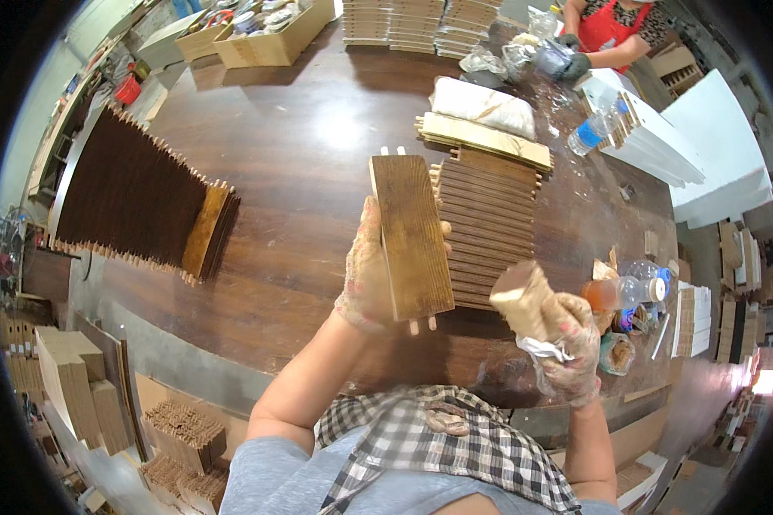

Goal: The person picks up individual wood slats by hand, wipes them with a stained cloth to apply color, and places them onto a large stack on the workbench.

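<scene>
Glossy dark wooden table (pixel 301 146) amid cluttered workshop shelves (pixel 60 137)

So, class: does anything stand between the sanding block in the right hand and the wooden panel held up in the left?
Nothing visible does. The left hand holds the wooden panel upright above the table; the right hand holds the sanding block just to its right, with open air between them.

Matt grained wooden panel (pixel 412 236), glossy dark wood table (pixel 301 137), stained cloth block (pixel 524 299)
</scene>
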Demonstrator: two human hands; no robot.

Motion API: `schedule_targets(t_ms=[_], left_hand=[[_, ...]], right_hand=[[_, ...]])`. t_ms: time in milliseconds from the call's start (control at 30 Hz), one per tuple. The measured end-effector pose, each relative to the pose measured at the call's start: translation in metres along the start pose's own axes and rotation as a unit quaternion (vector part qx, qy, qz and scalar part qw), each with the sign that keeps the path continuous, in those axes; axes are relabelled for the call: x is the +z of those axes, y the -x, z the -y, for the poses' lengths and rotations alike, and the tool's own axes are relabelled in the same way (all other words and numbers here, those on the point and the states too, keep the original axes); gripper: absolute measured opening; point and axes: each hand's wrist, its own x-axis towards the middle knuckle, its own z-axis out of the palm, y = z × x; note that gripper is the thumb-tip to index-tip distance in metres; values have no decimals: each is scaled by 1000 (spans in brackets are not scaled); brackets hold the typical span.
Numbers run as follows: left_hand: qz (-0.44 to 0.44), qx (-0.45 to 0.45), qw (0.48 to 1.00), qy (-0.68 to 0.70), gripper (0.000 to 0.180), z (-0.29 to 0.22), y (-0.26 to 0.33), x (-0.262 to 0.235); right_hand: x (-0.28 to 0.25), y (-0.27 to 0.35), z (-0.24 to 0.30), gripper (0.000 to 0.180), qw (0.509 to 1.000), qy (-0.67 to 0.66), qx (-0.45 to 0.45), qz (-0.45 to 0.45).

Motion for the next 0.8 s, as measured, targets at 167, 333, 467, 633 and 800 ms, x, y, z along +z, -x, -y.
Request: schedule_targets(t_ms=[167,333,467,633,800], left_hand=[[-17,-52,998,-30,67,33,3,34],[102,26,972,-209,58,99,2,-25],[23,-255,962,-91,75,64,24,27],[44,-180,978,-97,70,62,30,30],[214,-144,951,171,67,77,-3,-21]], right_hand=[[39,-29,31,66,966,-234,-40,-101],[79,-77,32,43,971,60,-191,-130],[54,-120,-9,62,964,100,-120,-216],[36,-132,-13,65,942,133,-148,-271],[101,-70,23,53,975,57,-167,-132]])
